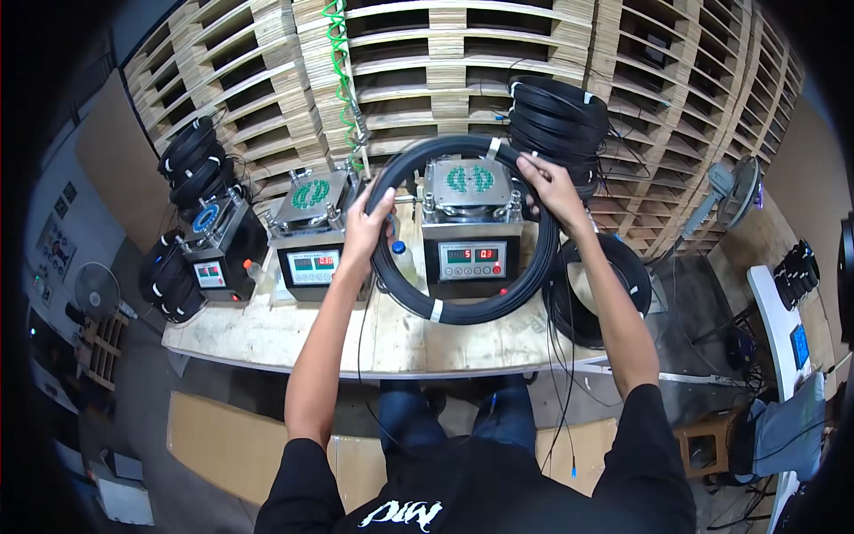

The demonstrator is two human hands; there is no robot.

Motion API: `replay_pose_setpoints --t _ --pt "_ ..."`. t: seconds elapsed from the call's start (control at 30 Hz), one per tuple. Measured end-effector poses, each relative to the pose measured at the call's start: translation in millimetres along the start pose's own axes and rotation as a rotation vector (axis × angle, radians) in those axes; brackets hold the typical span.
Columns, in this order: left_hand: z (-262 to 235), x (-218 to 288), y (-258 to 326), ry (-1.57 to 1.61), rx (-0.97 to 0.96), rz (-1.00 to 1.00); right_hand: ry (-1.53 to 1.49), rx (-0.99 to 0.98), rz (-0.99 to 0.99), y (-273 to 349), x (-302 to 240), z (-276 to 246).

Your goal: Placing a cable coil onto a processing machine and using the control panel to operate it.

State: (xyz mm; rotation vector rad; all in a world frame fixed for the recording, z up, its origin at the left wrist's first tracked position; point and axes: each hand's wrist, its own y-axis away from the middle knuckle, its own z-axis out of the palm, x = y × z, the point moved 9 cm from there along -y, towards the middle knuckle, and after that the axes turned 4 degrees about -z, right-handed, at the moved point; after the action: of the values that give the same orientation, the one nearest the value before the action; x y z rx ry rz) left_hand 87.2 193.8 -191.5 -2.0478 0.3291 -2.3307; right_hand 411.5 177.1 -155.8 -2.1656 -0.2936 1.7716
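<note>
A large coil of black cable [485,311], bound with white tape, is held up in front of me over the workbench. Closed round its left side is my left hand [366,227], and my right hand [551,190] grips its upper right side. Through the ring I see a machine [467,233] with a metal top plate, green connectors and a red digital display. Loose cable ends with blue connectors hang down past the bench's front edge. Another black coil [639,301] lies on the bench to the right, below my right forearm.
Two similar machines [309,233] [213,238] stand left on the wooden bench [267,336]. Stacked black coils [559,120] rise behind at right, with more [171,276] at left. Small bottles [257,274] stand between machines. Wooden pallets [445,44] wall off the back; a fan [738,196] stands right.
</note>
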Motion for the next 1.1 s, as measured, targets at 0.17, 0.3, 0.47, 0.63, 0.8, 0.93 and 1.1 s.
replay_pose_setpoints --t 0.17,0.3,0.47,0.63,0.8,0.93,1.1 --pt "3.0 -13.9 9.3 0.100 0.015 0.005 -0.005 -0.058 -0.017 -3.3 27.6 5.8" --pt "8.9 -12.9 6.9 0.197 -0.019 0.012 -0.035 -0.071 -0.036 -3.2 31.4 -0.8" --pt "-1.0 -48.4 -19.1 0.249 0.005 -0.047 0.120 0.067 -0.158 -3.5 46.2 -10.0" --pt "6.5 -88.8 -23.4 0.286 0.068 -0.093 0.439 0.170 -0.328 -15.9 46.6 -18.2" --pt "-4.9 -123.9 -29.6 0.310 0.139 -0.096 0.443 0.042 -0.192 -40.4 59.3 -3.7" --pt "-8.0 -149.1 -21.7 0.151 0.166 -0.102 0.461 -0.024 -0.195 -44.6 73.1 1.1" --pt "-13.3 -176.3 -19.9 -0.028 0.153 -0.076 0.411 -0.158 -0.144 -56.7 95.1 3.7"
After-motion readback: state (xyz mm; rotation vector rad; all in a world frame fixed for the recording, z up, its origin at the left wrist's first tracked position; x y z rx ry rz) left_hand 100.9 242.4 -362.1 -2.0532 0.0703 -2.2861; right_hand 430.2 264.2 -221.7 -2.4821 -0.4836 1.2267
